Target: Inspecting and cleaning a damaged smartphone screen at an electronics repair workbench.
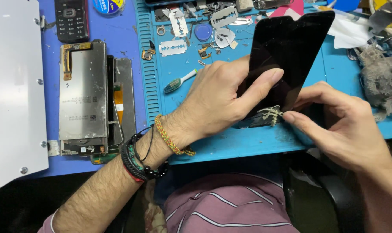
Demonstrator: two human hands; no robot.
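Black screen panel (pixel 286 56): stood up on its bottom edge on the blue mat (pixel 334 69), tilted back a bit, right in front of me on the bench.
Left hand (pixel 217 101): wrapped round the panel's left side, thumb flat across the front glass, fingers closed on it pretty firmly.
Right hand (pixel 338 125): down at the bottom edge, thumb and forefinger pinched together on a stringy clump of old glue (pixel 271 114) hanging off the panel.
Nearby: toothbrush (pixel 178 82) just left of the hand, 2 razor blades (pixel 172 47) further back, a bare metal backplate (pixel 83 95) well off to the left, keypad phone (pixel 71 19) at the top.
What could go wrong: I reckon yanking the glue sideways could flex the glass and crack it, since only 1 hand steadies it. The bottom edge could also skid on the mat. Loose blades that close to the wrist look like a cut waiting to happen.
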